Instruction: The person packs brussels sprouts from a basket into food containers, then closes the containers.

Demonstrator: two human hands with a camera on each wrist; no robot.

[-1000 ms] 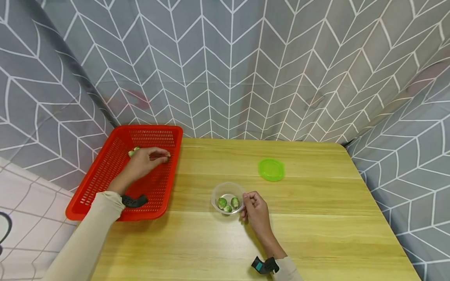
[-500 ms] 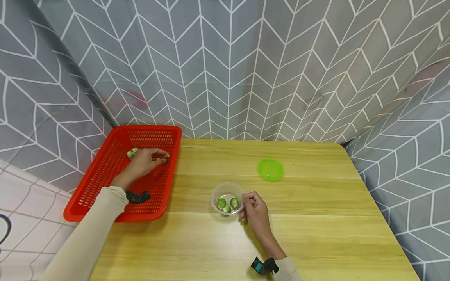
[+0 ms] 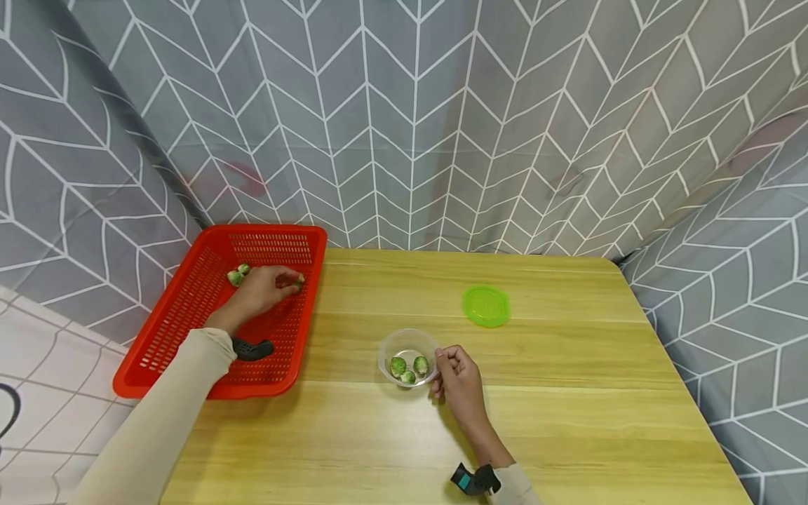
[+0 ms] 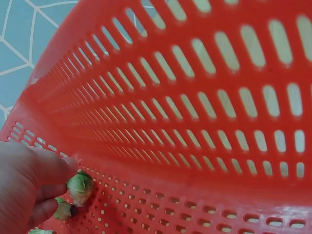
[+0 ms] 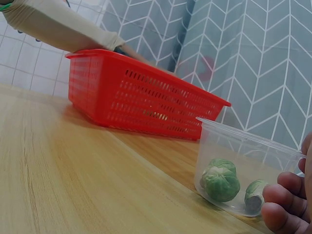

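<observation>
My left hand point(image 3: 261, 291) reaches into the red plastic basket point(image 3: 287, 365), its thumb and fingers curled at a Brussels sprout point(image 4: 80, 188) near the right wall. The fingertips appear to pinch this sprout. Partly behind the fingers in the left wrist view is another sprout point(image 4: 64, 209). My right hand point(image 3: 462, 386) grips the side of a clear plastic tub point(image 3: 409, 338), thumb at the rim and fingers curled against the wall. Inside the tub lie three Brussels sprouts point(image 3: 398, 366), two of them visible in the right wrist view.
A green lid point(image 3: 486, 306) lies flat on the wooden table point(image 3: 568, 393), behind and right of the tub. More sprouts point(image 3: 235, 278) sit at the basket's far left. Patterned grey curtains point(image 3: 410, 126) hang behind the table and along its sides.
My left hand has stayed by the same sprout, its wrist shifting slightly right. My right hand, the tub and the lid look unchanged.
</observation>
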